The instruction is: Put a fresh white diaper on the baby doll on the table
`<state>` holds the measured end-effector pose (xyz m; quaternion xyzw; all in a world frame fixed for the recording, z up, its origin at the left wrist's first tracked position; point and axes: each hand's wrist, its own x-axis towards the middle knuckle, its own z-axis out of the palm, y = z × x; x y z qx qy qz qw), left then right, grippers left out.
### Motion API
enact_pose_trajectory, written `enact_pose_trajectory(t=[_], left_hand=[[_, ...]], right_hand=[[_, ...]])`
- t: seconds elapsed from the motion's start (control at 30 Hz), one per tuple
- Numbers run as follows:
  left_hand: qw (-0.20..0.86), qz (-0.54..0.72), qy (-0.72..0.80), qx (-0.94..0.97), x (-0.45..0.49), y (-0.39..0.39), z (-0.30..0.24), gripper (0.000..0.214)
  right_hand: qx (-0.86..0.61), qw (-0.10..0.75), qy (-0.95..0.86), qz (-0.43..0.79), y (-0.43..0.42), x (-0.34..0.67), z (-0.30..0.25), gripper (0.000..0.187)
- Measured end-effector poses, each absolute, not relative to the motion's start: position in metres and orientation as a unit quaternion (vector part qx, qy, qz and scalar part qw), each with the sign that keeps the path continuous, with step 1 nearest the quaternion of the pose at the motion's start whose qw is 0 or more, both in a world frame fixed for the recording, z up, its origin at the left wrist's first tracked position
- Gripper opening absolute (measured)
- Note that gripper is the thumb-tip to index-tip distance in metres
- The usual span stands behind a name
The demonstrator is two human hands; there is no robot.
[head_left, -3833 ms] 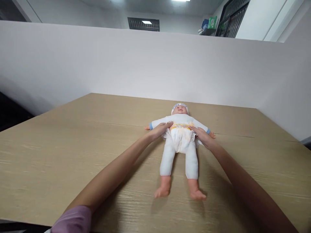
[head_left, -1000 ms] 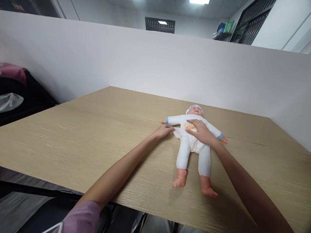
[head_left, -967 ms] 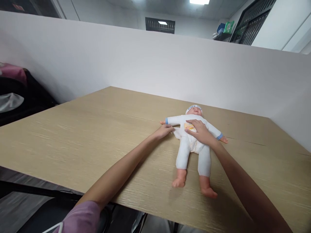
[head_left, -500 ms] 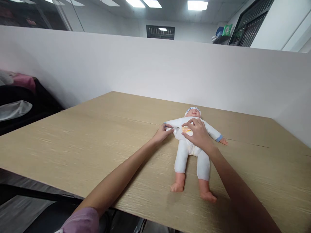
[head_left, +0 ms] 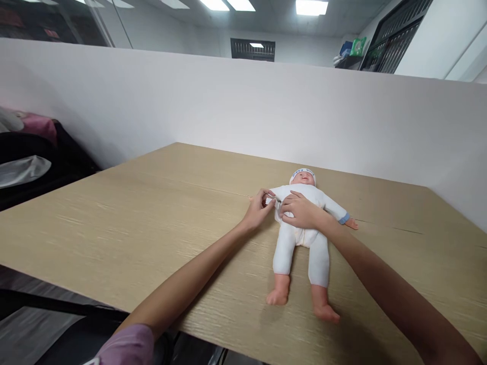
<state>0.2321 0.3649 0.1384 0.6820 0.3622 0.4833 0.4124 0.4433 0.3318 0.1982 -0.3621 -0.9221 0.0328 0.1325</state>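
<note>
A baby doll [head_left: 318,258] in a white suit with blue cuffs and a lettered headband lies on its back, feet toward me. Around its hips is a white diaper [head_left: 304,237]. At the doll's side, left in the picture, my left hand [head_left: 259,209] pinches the diaper's side tab between thumb and fingers. My right hand [head_left: 299,209] lies across the doll's belly, its fingers bent and closed on the diaper's front edge close to the left hand. It covers most of the diaper's front.
The doll lies on a wood-grain table [head_left: 152,218]. A white partition wall [head_left: 228,111] rises behind the table. Off its left side are dark and pink items with a clear plastic bag [head_left: 25,171]. A dark chair [head_left: 76,339] stands below the near edge.
My right hand has moved left and lower across the belly, its spread fingers now closing and covering the diaper's printed front. My left hand has shifted slightly, still at the tab.
</note>
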Motion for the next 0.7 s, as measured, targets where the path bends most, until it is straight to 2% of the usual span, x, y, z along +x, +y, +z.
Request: enact_pose_trajectory(t=[0.1,0.23,0.33,0.53,0.7], left_hand=[[0.422,0.487,0.346,0.682,0.24,0.365,0.142,0.026],[0.447,0.489,0.33,0.672,0.256,0.366,0.148,0.024],[0.481,0.48,0.304,0.667,0.271,0.365,0.151,0.029],[0.53,0.477,0.245,0.657,0.288,0.362,0.149,0.045],[0.528,0.492,0.245,0.647,0.282,0.369,0.138,0.055]], right_hand=[[-0.424,0.194,-0.884,-0.026,0.317,0.44,0.197,0.009],[-0.578,0.276,-0.76,-0.108,0.298,0.437,0.192,0.03],[-0.623,0.281,-0.725,-0.085,0.295,0.435,0.185,0.03],[-0.618,0.278,-0.729,-0.098,0.303,0.433,0.172,0.025],[-0.633,0.279,-0.718,-0.081,0.31,0.436,0.168,0.028]])
